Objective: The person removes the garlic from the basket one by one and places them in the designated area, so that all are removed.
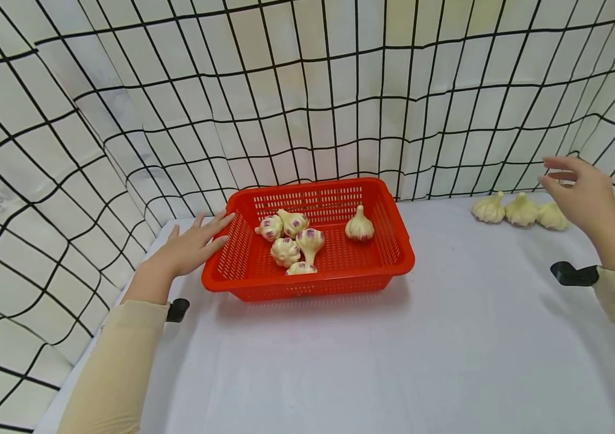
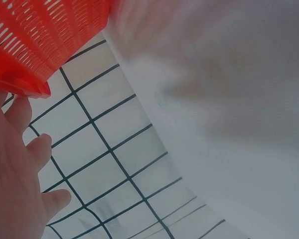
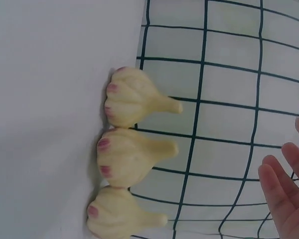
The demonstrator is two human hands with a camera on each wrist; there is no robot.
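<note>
A red plastic basket (image 1: 307,289) stands on the table with several garlic bulbs (image 1: 309,240) inside, most at its left and a single garlic bulb (image 1: 359,224) toward the right. My left hand (image 1: 190,244) lies with spread, straight fingers at the basket's left rim; in the left wrist view its fingertips meet the rim (image 2: 25,89). At the far right, three garlic bulbs (image 1: 521,210) stand in a row, their purple-marked bases showing in the right wrist view. Over the rightmost of them hovers my right hand (image 1: 583,190), fingers loosely bent and holding nothing.
Black wire grid panels (image 1: 318,108) with white sheeting behind them close off the back and both sides. A white cloth (image 1: 340,355) covers the table. Each wrist wears a black strap piece (image 1: 574,274) by the beige sleeve.
</note>
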